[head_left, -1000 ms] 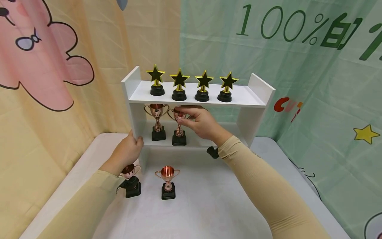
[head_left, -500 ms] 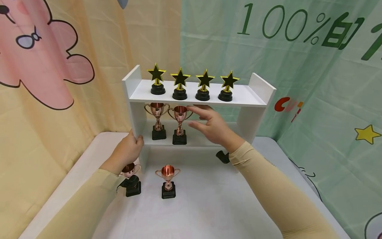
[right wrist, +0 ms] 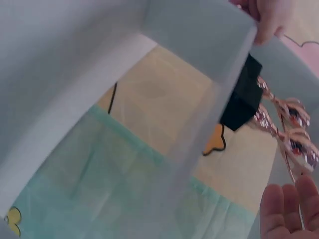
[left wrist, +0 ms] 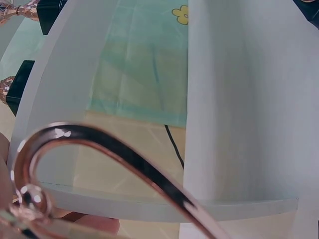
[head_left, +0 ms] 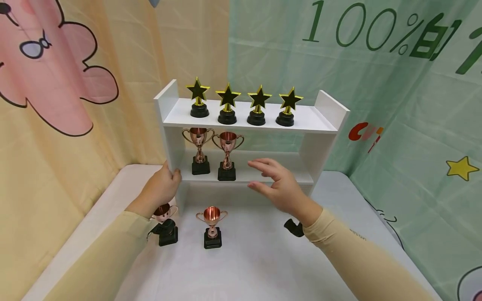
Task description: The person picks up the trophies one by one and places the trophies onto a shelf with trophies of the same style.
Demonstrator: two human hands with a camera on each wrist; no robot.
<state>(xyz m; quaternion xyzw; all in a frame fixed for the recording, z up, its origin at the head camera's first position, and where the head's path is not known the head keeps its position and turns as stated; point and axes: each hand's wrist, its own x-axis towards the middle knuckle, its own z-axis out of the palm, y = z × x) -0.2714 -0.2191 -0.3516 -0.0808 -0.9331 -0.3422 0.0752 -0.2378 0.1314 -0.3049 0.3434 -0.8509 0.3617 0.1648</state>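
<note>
My left hand grips the left side panel of a white shelf unit, its thumb at the front edge. Two copper-coloured cup trophies on black bases stand upright side by side on the middle board. To their right, my right hand hovers in front of that board, fingers and thumb apart, holding nothing. Below, one cup trophy stands on the table. Another trophy is beside it to the left, partly hidden by my left wrist. A curved copper handle crosses the left wrist view up close.
Several gold star trophies with black bases line the top board. The unit stands on a white-covered table. Printed curtains hang behind and at both sides. A dark cable lies along the right edge.
My right hand has let go of the right-hand cup on the middle board and drawn back to the right and down. That cup stays standing there. My left hand keeps its place.
</note>
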